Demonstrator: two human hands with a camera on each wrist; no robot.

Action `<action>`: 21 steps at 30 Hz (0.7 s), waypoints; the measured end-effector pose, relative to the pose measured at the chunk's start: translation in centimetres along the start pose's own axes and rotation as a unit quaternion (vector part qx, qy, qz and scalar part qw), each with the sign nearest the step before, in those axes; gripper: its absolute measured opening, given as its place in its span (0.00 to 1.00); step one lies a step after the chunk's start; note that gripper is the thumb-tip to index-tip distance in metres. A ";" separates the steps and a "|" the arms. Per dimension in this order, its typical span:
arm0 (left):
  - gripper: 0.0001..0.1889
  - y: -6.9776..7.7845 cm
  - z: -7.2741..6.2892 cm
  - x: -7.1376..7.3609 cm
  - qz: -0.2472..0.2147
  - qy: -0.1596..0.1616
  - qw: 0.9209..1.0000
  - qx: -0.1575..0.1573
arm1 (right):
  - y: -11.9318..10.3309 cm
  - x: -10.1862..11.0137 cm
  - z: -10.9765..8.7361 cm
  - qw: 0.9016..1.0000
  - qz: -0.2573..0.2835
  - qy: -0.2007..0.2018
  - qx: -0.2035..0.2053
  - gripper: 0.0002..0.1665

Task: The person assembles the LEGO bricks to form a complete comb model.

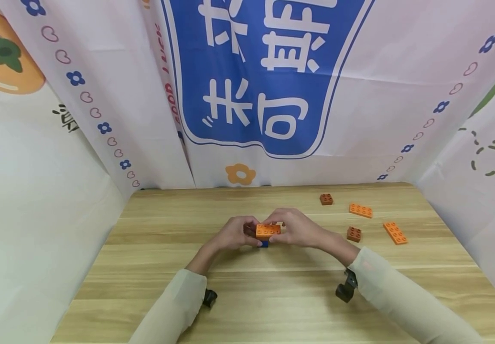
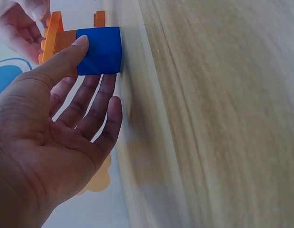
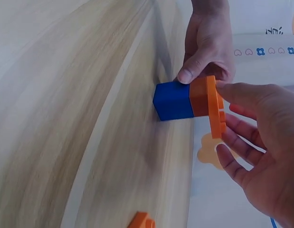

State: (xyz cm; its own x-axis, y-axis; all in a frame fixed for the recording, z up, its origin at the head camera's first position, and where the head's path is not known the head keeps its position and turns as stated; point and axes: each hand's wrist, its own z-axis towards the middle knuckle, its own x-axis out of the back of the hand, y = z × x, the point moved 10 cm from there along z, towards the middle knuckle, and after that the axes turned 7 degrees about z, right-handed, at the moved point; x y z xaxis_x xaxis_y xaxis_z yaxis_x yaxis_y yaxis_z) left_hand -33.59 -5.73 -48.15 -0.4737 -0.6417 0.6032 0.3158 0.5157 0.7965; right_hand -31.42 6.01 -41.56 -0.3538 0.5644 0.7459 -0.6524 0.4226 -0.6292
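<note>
A small stack of toy building bricks stands on the table between both hands. Its base is a blue brick (image 3: 173,102), with an orange-brown brick (image 3: 199,97) above that and a flat orange eight-stud brick (image 1: 267,230) on top. My left hand (image 1: 235,232) holds the stack low down, its thumb across the blue brick and the orange-brown one, its fingers behind. From the other side my right hand (image 1: 295,228) pinches the flat orange brick, thumb at the near edge and fingers at the far one. This top brick overhangs the brick under it to the right.
Right of the hands lie two small brown bricks, one farther back (image 1: 326,199) and one nearer (image 1: 353,234). Two flat orange bricks, one behind (image 1: 360,210) and one at the far right (image 1: 395,232), lie beside them. A printed cloth (image 1: 359,134) walls the wooden table's back edge.
</note>
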 end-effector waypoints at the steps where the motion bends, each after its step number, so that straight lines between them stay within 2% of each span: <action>1: 0.17 0.0 0.0 0.0 0.003 0.001 1.000 0.002 | 0.1 0.1 -0.2 1.000 0.004 -0.001 0.002 0.23; 9: 0.17 -0.1 0.1 0.0 0.001 -0.001 1.000 0.006 | 0.2 1.6 -1.8 1.000 0.007 -0.008 0.006 0.25; 16: 0.17 -0.3 0.1 -0.1 0.007 0.001 1.000 0.013 | 1.6 2.9 -4.2 1.000 0.006 -0.016 0.010 0.23; 21: 0.18 -0.2 0.0 0.0 0.007 0.004 1.000 0.015 | 2.8 3.4 -6.0 1.000 0.007 -0.030 -0.007 0.22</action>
State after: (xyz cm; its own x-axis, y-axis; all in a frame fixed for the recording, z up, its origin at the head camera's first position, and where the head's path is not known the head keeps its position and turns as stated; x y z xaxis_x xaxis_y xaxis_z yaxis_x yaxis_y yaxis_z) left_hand -33.67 -5.83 -48.35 -0.4629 -0.6382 0.6151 0.2974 0.5419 0.7861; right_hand -30.43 13.42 -42.11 -0.4018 0.5269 0.7490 -0.6380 0.4257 -0.6417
